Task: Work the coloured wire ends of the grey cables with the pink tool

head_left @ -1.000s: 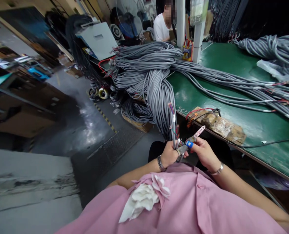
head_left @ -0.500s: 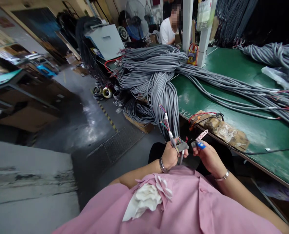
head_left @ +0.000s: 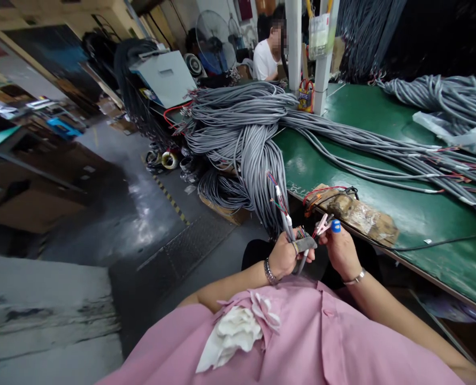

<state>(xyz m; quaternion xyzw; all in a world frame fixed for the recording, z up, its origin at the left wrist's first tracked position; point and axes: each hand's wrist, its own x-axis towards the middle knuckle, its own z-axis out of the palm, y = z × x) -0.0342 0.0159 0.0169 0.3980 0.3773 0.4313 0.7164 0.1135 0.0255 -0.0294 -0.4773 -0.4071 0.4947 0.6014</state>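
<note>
My left hand (head_left: 283,258) is closed around grey cables (head_left: 289,231) whose stripped ends, with thin coloured wires, stick up above the fist. A grey wrap (head_left: 304,245) covers its thumb. More fine wires fan out just beyond that thumb. Close by on the right, my right hand (head_left: 342,252) pinches a small pale pink tool (head_left: 322,224) with two arms; its exact kind is unclear. Blue tape (head_left: 335,226) is wound round the right thumb. The tool's tip is near the wires at my left hand, and whether it touches them I cannot tell.
Long grey cable bundles (head_left: 258,144) drape over the green table (head_left: 386,133). A tape-wrapped block (head_left: 362,216) with red and black leads lies at its near edge. White posts (head_left: 323,69) stand behind. A co-worker in a white shirt (head_left: 264,60) sits at the back.
The view has shifted slightly. My right hand has turned and come closer to the left one, so the pink tool now shows two spread arms beside the wires.
</note>
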